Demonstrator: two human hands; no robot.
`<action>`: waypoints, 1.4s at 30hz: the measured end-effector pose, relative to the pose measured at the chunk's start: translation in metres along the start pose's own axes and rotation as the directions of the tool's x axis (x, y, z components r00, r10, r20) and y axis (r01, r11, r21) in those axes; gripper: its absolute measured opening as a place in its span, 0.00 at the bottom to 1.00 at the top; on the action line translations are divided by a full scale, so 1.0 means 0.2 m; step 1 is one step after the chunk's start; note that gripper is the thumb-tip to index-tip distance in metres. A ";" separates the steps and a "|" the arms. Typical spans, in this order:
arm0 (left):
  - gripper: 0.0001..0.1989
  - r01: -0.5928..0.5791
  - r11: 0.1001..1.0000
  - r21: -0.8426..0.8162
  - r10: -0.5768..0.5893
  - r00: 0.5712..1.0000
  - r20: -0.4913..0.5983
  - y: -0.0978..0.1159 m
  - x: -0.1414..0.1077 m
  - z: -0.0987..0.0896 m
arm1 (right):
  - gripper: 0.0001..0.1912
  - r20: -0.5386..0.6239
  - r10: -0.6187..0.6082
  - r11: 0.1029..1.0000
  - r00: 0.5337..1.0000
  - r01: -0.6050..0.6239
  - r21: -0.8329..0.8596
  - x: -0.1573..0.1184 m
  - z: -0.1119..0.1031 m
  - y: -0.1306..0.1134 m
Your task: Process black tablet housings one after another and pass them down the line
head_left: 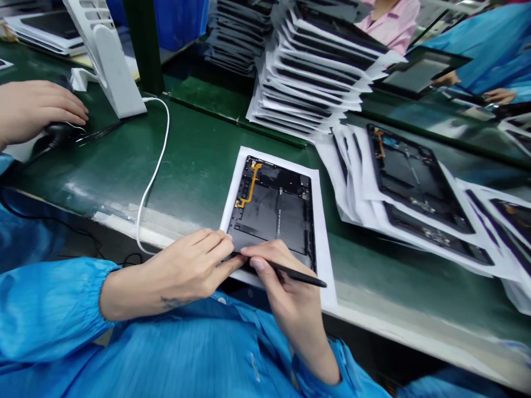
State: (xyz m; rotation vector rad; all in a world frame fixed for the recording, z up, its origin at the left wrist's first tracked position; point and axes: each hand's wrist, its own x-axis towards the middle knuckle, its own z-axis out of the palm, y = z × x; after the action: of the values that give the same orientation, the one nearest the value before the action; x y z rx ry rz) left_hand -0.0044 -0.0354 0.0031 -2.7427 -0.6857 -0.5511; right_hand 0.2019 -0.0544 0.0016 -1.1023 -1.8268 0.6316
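An opened black tablet housing [271, 213] lies on a white paper sheet [326, 260], with a yellow flex cable [251, 185] at its upper left. My left hand [186, 265] has its closed fingertips on the housing's lower left edge. My right hand [282, 271] grips a slim black pry tool [301, 278] like a pen. The tool's tip is hidden behind my fingers, close to the housing's lower edge.
Several paper-interleaved tablet housings lie stacked [311, 72] or fanned out [415, 177] on the green bench [199, 166]. A white cable [160, 155] curves nearby. At left, another person's hand [37, 105] rests on a black mouse [62, 132].
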 end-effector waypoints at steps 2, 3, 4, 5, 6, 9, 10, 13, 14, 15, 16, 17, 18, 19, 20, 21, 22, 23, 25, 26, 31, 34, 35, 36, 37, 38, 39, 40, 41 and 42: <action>0.15 -0.001 1.000 -0.007 0.001 1.000 -0.008 0.00 0.00 0.00 | 0.09 0.019 0.004 1.000 1.000 -0.004 -0.009 0.00 0.00 0.00; 0.15 0.000 1.000 -0.011 -0.001 1.000 -0.011 0.00 0.00 0.01 | 0.09 0.027 0.004 1.000 1.000 -0.003 -0.018 0.00 0.00 0.00; 0.15 0.003 1.000 -0.016 -0.003 1.000 -0.016 0.00 0.00 0.01 | 0.09 0.034 -0.004 1.000 0.999 0.005 -0.027 0.00 0.00 0.00; 0.14 0.004 1.000 -0.019 -0.005 1.000 -0.022 0.00 0.00 0.01 | 0.09 0.042 -0.020 0.999 0.999 0.021 -0.035 0.00 -0.01 0.00; 0.14 0.004 1.000 -0.021 -0.005 1.000 -0.027 0.00 0.01 0.01 | 0.09 0.050 -0.043 0.998 0.998 0.045 -0.042 0.00 -0.01 -0.01; 0.11 -0.006 1.000 -0.018 0.005 0.999 -0.045 0.00 0.01 0.02 | 0.10 0.088 -0.120 0.991 0.989 0.125 -0.046 0.00 -0.01 -0.01; 0.10 -0.009 1.000 -0.018 0.008 0.999 -0.053 0.00 0.00 0.02 | 0.10 0.102 -0.138 0.989 0.985 0.143 -0.043 0.01 -0.01 -0.02; 0.10 -0.031 0.997 -0.064 0.023 0.992 -0.121 -0.04 -0.04 0.03 | 0.10 0.133 -0.146 0.989 0.980 0.150 -0.020 0.01 -0.01 -0.01; 0.11 -0.037 0.994 -0.104 0.021 0.989 -0.145 -0.05 -0.06 0.04 | 0.10 0.139 -0.136 0.990 0.981 0.139 -0.011 0.01 -0.01 -0.01; 0.12 -0.038 0.989 -0.144 0.014 0.986 -0.165 -0.06 -0.08 0.05 | 0.11 0.144 -0.124 0.992 0.982 0.126 -0.004 0.02 -0.01 -0.01; 0.13 -0.034 0.984 -0.176 0.003 0.984 -0.177 -0.08 -0.09 0.05 | 0.11 0.151 -0.114 0.993 0.982 0.115 0.003 0.02 -0.02 -0.01; 0.14 -0.026 0.981 -0.194 -0.009 0.983 -0.181 -0.08 -0.10 0.06 | 0.11 0.159 -0.107 0.994 0.982 0.107 0.007 0.02 -0.02 0.00; 0.15 -0.019 0.981 -0.193 -0.016 0.984 -0.180 -0.08 -0.11 0.06 | 0.11 0.169 -0.104 0.995 0.980 0.104 0.008 0.01 -0.02 0.00; 0.15 -0.016 0.984 -0.177 -0.016 0.984 -0.178 -0.08 -0.11 0.06 | 0.11 0.179 -0.107 0.994 0.978 0.107 0.006 0.01 -0.03 0.00; 0.15 -0.017 0.988 -0.153 -0.009 0.985 -0.170 -0.07 -0.10 0.06 | 0.11 0.186 -0.111 0.994 0.976 0.113 -0.002 0.01 -0.05 0.00; 0.14 -0.020 0.991 -0.133 -0.001 0.987 -0.158 -0.06 -0.10 0.06 | 0.11 0.192 -0.115 0.993 0.975 0.121 -0.016 0.00 -0.07 0.01; 0.15 -0.022 0.993 -0.120 0.005 0.990 -0.141 -0.05 -0.09 0.05 | 0.11 0.195 -0.117 0.991 0.974 0.126 -0.037 -0.01 -0.10 0.01; 0.15 -0.021 0.993 -0.113 0.007 0.992 -0.122 -0.05 -0.09 0.05 | 0.11 0.194 -0.111 0.990 0.975 0.124 -0.061 -0.03 -0.12 0.01; 0.15 -0.025 0.993 -0.111 0.014 0.995 -0.102 -0.04 -0.08 0.04 | 0.11 0.182 -0.083 0.988 0.980 0.105 -0.113 -0.05 -0.18 0.01; 0.14 -0.031 0.993 -0.112 0.019 0.994 -0.104 -0.04 -0.08 0.03 | 0.11 0.178 -0.069 0.987 0.982 0.093 -0.134 -0.07 -0.20 0.01; 0.12 -0.053 0.994 -0.094 0.040 0.989 -0.140 -0.07 -0.02 0.02 | 0.10 0.166 -0.074 0.980 0.983 0.103 -0.169 -0.10 -0.21 0.00; 0.15 -0.074 0.987 -0.141 0.056 0.991 -0.121 -0.06 0.04 0.03 | 0.11 0.125 -0.085 0.975 0.989 0.109 -0.195 -0.10 -0.19 -0.01; 0.16 -0.083 0.984 -0.158 0.064 0.990 -0.122 -0.06 0.06 0.03 | 0.11 0.117 -0.097 0.971 0.988 0.120 -0.208 -0.10 -0.18 -0.01; 0.17 -0.094 0.981 -0.170 0.072 0.989 -0.128 -0.05 0.08 0.04 | 0.12 0.123 -0.110 0.966 0.986 0.135 -0.222 -0.10 -0.18 -0.02; 0.17 -0.103 0.979 -0.175 0.081 0.988 -0.132 -0.05 0.09 0.05 | 0.12 0.145 -0.122 0.959 0.982 0.154 -0.237 -0.11 -0.18 -0.02; 0.17 -0.110 0.979 -0.174 0.088 0.988 -0.130 -0.04 0.10 0.05 | 0.11 0.176 -0.131 0.950 0.976 0.175 -0.259 -0.11 -0.17 -0.03; 0.16 -0.115 0.979 -0.167 0.095 0.988 -0.125 -0.04 0.10 0.06 | 0.11 0.212 -0.138 0.937 0.967 0.197 -0.287 -0.12 -0.17 -0.03; 0.16 -0.120 0.980 -0.160 0.102 0.987 -0.121 -0.04 0.11 0.06 | 0.11 0.247 -0.145 0.922 0.958 0.222 -0.317 -0.13 -0.17 -0.04; 0.16 -0.124 0.980 -0.153 0.105 0.987 -0.122 -0.03 0.11 0.07 | 0.10 0.273 -0.150 0.908 0.950 0.242 -0.342 -0.13 -0.17 -0.05; 0.16 -0.124 0.981 -0.149 0.106 0.986 -0.128 -0.04 0.11 0.07 | 0.10 0.281 -0.154 0.899 0.947 0.252 -0.357 -0.14 -0.17 -0.05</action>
State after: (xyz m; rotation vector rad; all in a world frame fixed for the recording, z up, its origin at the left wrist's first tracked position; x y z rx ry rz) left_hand 0.0139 -0.0161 0.0006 -2.8426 -0.4698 -0.7648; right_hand 0.2329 -0.0837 0.0135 -1.0969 -2.3212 0.2917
